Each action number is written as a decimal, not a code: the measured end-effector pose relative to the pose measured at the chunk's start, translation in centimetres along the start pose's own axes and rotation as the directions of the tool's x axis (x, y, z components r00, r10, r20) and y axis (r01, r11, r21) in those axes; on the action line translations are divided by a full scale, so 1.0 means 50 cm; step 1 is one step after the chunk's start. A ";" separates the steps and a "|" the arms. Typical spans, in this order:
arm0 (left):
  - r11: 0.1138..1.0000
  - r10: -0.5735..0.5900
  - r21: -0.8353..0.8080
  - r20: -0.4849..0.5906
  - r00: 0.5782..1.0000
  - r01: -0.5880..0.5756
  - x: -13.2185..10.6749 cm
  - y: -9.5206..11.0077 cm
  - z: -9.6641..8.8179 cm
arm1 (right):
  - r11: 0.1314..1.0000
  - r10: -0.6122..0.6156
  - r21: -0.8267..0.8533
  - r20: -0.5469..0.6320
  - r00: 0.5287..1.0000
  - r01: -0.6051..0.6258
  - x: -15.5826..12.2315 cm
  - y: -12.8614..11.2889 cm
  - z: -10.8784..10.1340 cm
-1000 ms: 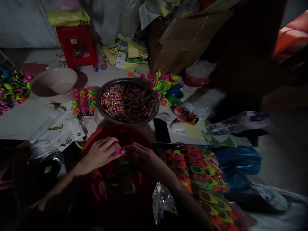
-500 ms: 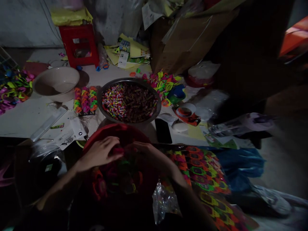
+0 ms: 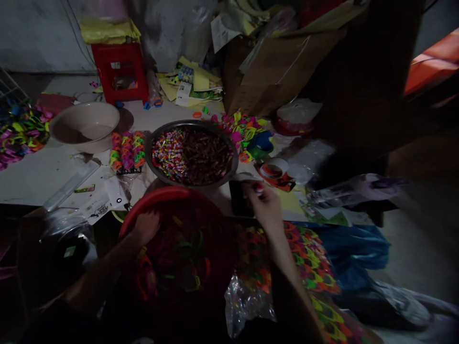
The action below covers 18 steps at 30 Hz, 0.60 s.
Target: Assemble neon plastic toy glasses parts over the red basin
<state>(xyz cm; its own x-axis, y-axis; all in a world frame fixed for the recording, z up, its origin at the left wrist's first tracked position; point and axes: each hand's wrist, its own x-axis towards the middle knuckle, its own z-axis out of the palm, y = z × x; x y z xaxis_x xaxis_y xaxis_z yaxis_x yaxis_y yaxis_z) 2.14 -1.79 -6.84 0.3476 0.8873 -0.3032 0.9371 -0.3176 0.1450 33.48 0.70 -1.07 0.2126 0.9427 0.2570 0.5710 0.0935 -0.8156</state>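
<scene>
My left hand (image 3: 146,226) is inside the left rim of a red basin (image 3: 172,192), its fingers curled; whatever they may hold is hidden in the shadow. Coloured plastic toy watches, dim in the dark, lie in this basin, among them an orange one (image 3: 146,272). Over a black phone (image 3: 236,197) on the table is my right hand (image 3: 267,205), fingers bent together around a small red-and-white piece (image 3: 258,189) too small to name. Just beyond stands a metal bowl (image 3: 149,165) filled with small wrapped pieces, multicoloured on the left and brown on the right.
A pale basin (image 3: 64,138) and bagged toy watches (image 3: 127,150) stand left of the metal bowl. Loose toy watches (image 3: 247,126) and a tape roll (image 3: 274,168) lie to its right. Behind are a red stool (image 3: 139,71) and a cardboard box (image 3: 265,91). Filled bags (image 3: 311,253) hang below the table edge.
My right hand has moved from the red basin up and right, over the phone, with a small piece in its fingers. My left hand has drawn back left and lower in the basin.
</scene>
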 end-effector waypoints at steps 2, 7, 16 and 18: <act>1.000 -0.016 -0.010 0.012 1.000 0.016 0.014 0.004 0.015 | 1.000 0.000 0.015 0.155 0.988 -0.003 -0.027 -0.003 0.029; 0.995 0.039 -0.089 0.003 0.999 -0.038 0.014 0.003 0.006 | 0.987 -0.091 0.161 0.569 0.818 -0.002 -0.097 -0.035 0.109; 0.948 0.154 -0.238 -0.234 0.960 -0.210 -0.047 0.046 -0.086 | 0.968 -0.216 0.226 0.543 0.812 0.107 -0.128 -0.099 0.142; 0.956 0.174 -0.184 -0.271 0.947 -0.228 -0.049 0.050 -0.089 | 0.961 -0.235 0.249 0.521 0.820 0.117 -0.129 -0.103 0.140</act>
<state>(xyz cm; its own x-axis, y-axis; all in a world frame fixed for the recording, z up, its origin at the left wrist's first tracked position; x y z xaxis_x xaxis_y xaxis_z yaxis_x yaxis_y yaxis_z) 3.48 -3.26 -1.53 0.4836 0.8753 -0.0070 0.8104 -0.4447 0.3815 23.63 -3.62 -2.15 -0.3735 0.9181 0.1325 0.3762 0.2805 -0.8831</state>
